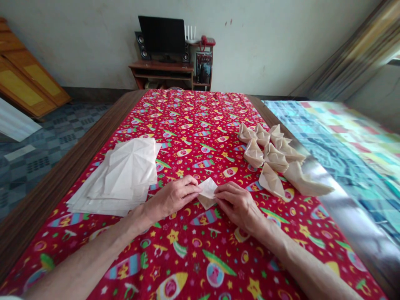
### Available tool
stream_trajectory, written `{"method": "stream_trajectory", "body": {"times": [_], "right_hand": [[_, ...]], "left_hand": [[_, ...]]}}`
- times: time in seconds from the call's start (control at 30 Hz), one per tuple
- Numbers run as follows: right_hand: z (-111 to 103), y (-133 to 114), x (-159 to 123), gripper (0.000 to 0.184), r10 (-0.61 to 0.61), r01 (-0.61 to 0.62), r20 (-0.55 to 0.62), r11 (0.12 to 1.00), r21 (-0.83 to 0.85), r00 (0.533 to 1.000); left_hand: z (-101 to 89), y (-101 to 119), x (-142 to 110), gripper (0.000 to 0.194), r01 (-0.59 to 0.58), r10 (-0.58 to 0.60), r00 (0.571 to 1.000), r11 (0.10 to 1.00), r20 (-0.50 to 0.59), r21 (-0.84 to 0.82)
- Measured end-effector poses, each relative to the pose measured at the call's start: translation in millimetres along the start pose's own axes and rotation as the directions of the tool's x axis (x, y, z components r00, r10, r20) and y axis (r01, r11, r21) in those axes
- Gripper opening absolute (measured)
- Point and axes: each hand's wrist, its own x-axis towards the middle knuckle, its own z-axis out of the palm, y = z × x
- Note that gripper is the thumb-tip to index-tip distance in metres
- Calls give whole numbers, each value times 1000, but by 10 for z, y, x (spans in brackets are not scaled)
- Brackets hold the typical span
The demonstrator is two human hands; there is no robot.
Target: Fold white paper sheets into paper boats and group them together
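Observation:
Between my two hands is a small piece of folded paper (208,187), off-white, with a pointed top and a darker tan lower part. The fingers of my left hand (179,193) pinch its left corner. On the opposite side, my right hand (236,203) grips the right corner between thumb and fingers. Left of my hands lies a stack of creased paper sheets (129,166), the top one marked with fold lines that meet near its middle. Several folded paper shapes (276,156) with raised points stand grouped to the right.
A red patterned cloth (200,146) covers the brown table (40,196). Along the right side is a bed with a checked cover (337,141). Beyond the far end stands a desk (161,66) with a monitor (162,35), speakers and a red telephone (208,41). A wooden cabinet (29,71) is at left.

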Motion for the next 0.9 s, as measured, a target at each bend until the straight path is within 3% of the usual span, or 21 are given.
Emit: {"method": "stream_trajectory", "body": {"times": [0.33,0.5,0.63,0.9], "right_hand": [[19,-8,19,22,171,-173,-26,956,-236,985],[54,-8,44,21,208,-209,-36,932,-296,978],[58,-3,41,21,214,-213,-33,926,-312,976],[85,-6,58,23,212,-210,-38,898,-386,977]], "left_hand": [[24,45,71,16,143,-144,977,990,-159,-20],[-13,90,78,13,265,-275,950,960,-149,-86],[5,55,40,13,284,-297,945,953,-140,-108],[78,108,0,13,294,-284,950,953,-128,73]]}}
